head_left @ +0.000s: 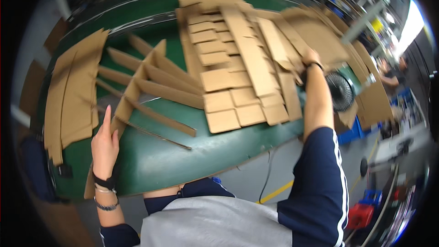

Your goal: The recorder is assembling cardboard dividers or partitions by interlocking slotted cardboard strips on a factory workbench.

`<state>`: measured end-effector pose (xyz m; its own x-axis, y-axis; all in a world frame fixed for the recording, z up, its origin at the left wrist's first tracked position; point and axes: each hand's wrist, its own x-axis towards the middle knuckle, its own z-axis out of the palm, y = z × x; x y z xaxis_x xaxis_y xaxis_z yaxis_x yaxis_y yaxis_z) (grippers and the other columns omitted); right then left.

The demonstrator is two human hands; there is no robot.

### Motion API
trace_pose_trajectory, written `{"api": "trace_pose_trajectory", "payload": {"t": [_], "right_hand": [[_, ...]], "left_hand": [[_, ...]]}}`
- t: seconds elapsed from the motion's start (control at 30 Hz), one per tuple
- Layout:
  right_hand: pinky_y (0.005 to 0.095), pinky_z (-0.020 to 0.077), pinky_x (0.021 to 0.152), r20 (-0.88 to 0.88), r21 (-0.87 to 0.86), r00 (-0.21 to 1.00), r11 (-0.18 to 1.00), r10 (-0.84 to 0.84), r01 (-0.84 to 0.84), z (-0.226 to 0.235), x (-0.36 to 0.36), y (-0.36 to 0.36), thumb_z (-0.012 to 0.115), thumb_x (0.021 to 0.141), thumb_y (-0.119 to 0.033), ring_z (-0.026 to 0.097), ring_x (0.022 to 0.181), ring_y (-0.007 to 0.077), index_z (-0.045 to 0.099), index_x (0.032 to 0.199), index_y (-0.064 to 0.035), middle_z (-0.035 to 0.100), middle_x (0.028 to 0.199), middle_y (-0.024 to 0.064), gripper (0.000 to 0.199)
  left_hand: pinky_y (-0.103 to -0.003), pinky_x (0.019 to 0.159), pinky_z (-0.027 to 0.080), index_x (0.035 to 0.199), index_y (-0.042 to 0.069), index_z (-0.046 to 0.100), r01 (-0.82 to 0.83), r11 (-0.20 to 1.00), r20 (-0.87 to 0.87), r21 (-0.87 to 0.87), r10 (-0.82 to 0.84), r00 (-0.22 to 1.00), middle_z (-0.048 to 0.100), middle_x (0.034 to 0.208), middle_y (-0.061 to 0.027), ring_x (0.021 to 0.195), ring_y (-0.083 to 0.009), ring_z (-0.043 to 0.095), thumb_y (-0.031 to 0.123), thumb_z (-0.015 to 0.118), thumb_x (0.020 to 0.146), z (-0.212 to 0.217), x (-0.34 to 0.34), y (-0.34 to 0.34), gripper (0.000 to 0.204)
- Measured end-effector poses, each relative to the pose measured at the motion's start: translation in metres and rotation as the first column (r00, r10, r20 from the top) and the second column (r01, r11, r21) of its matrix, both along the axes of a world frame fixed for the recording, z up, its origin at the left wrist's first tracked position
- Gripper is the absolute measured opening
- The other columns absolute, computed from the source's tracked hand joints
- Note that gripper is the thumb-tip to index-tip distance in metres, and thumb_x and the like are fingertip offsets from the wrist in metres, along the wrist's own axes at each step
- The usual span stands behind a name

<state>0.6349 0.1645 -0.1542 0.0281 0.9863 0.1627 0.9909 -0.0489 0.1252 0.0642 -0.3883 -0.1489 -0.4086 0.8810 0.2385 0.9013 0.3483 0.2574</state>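
A cardboard divider (150, 73), made of one long strip crossed by several slotted strips, stands on the green table. At its near end my left hand (105, 148) rests against the long strip, index finger stretched out and thumb apart. My right hand (311, 57) reaches to the far right, closed at the end of a cardboard strip (291, 34); its fingertips are partly hidden and blurred. Between my hands lie overlapping stacks of slotted cardboard pieces (228, 80), with a long strip (247, 50) lying across them.
Flat cardboard sheets (75, 89) lie on the left of the green table (169, 164). More large sheets (318, 32) pile up at the far right. A round black fan (340, 91) stands beside my right forearm, near a blue bin (351, 132). Another person (392, 75) is farther right.
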Motion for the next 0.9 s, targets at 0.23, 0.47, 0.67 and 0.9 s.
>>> {"api": "trace_pose_trajectory", "payload": {"t": [0.23, 0.47, 0.67, 0.9], "right_hand": [[0.0468, 0.0509, 0.096, 0.211, 0.027, 0.96, 0.983, -0.184, 0.182, -0.018, 0.044, -0.008, 0.063, 0.084, -0.039, 0.06, 0.118, 0.0373, 0.068, 0.116, -0.0034, 0.063, 0.125, 0.0218, 0.047], [0.0506, 0.0549, 0.083, 0.077, 0.28, 0.997, 0.96, 0.012, -0.034, 0.004, 0.011, 0.016, 0.045, 0.093, -0.016, 0.067, 0.096, 0.0427, 0.064, 0.103, -0.0009, 0.07, 0.099, 0.0251, 0.026], [0.0502, 0.0534, 0.076, -0.047, 0.766, 0.832, 0.555, 0.553, -0.326, 0.075, -0.059, -0.027, 0.052, 0.099, -0.024, 0.067, 0.091, 0.0427, 0.048, 0.138, -0.0165, 0.069, 0.102, 0.0236, 0.041], [0.0315, 0.0486, 0.098, -0.555, 0.568, 0.066, 0.435, 0.829, -0.699, 0.116, -0.253, -0.24, 0.077, 0.084, -0.022, 0.058, 0.12, 0.0187, 0.049, 0.144, -0.0081, 0.055, 0.142, 0.0126, 0.069]], "left_hand": [[-0.046, 0.065, 0.053, 0.137, 0.01, 0.049, -0.032, 0.997, -0.021, 0.073, 0.033, 0.999, 0.066, 0.088, -0.0175, 0.074, -0.0378, 0.065, 0.005, 0.066, 0.085, 0.002, 0.0, -0.003, 0.055], [-0.044, 0.066, 0.054, 0.129, 0.01, 0.057, -0.027, 0.988, -0.096, 0.154, 0.042, 0.994, 0.068, 0.093, -0.0157, 0.077, -0.0363, 0.066, 0.006, 0.064, 0.086, -0.005, -0.01, 0.006, 0.044], [-0.047, 0.071, 0.053, 0.116, 0.008, 0.061, 0.012, 0.971, -0.086, 0.237, 0.009, 0.996, 0.068, 0.093, -0.0172, 0.083, -0.0389, 0.065, 0.006, 0.06, 0.086, -0.009, -0.017, 0.049, 0.03], [-0.048, 0.076, 0.053, 0.112, 0.001, 0.06, 0.049, 0.976, -0.055, 0.213, -0.038, 0.998, 0.068, 0.091, -0.0217, 0.088, -0.039, 0.066, 0.009, 0.068, 0.083, -0.009, -0.032, 0.047, 0.032]]}}
